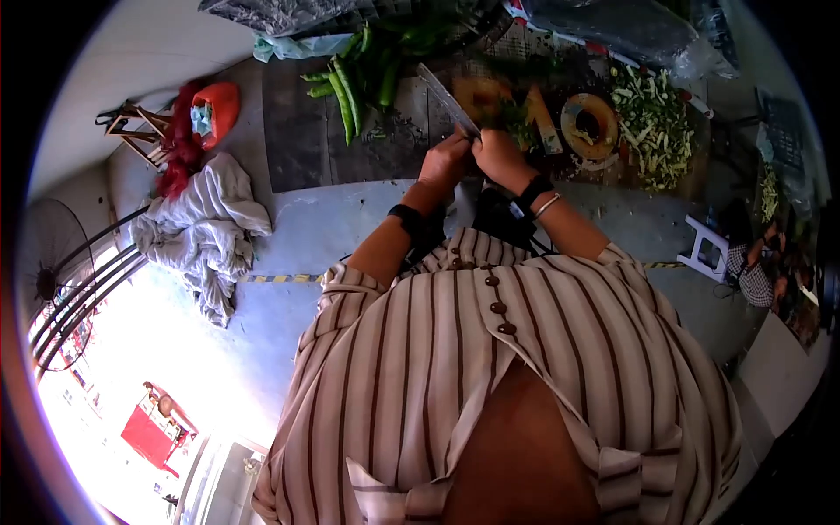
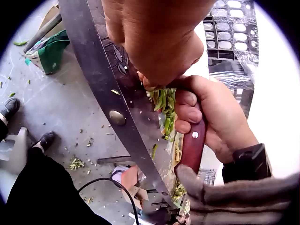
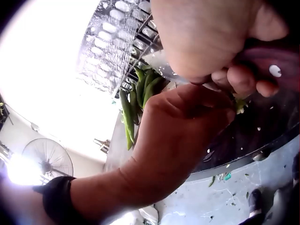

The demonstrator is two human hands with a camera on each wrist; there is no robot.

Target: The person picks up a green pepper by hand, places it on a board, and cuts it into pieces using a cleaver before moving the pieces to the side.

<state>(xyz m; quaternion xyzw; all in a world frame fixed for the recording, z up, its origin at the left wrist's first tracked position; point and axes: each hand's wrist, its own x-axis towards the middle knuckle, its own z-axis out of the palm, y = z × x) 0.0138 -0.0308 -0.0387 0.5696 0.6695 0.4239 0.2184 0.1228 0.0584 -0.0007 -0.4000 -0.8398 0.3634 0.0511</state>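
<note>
My right hand (image 1: 500, 159) grips the dark red handle (image 2: 192, 146) of a kitchen knife. In the head view its blade (image 1: 446, 98) points up and left over the dark board (image 1: 297, 131). Close against the knife is my left hand (image 1: 443, 164), its fingers curled over a green pepper that is mostly hidden. In the left wrist view, cut green strips (image 2: 165, 108) show just below the left fingertips. A bit of green (image 3: 241, 104) peeks out by the left hand (image 3: 173, 136) in the right wrist view. Whole long green peppers (image 1: 346, 101) lie left of the blade.
A heap of chopped green pepper (image 1: 652, 131) covers the board's right end, next to an orange ring mark (image 1: 591, 127). Plastic sheeting (image 1: 621, 39) lies along the back. Grey cloth (image 1: 206, 219) and a red bag (image 1: 219, 114) are at the left. A white stool (image 1: 704, 248) stands right.
</note>
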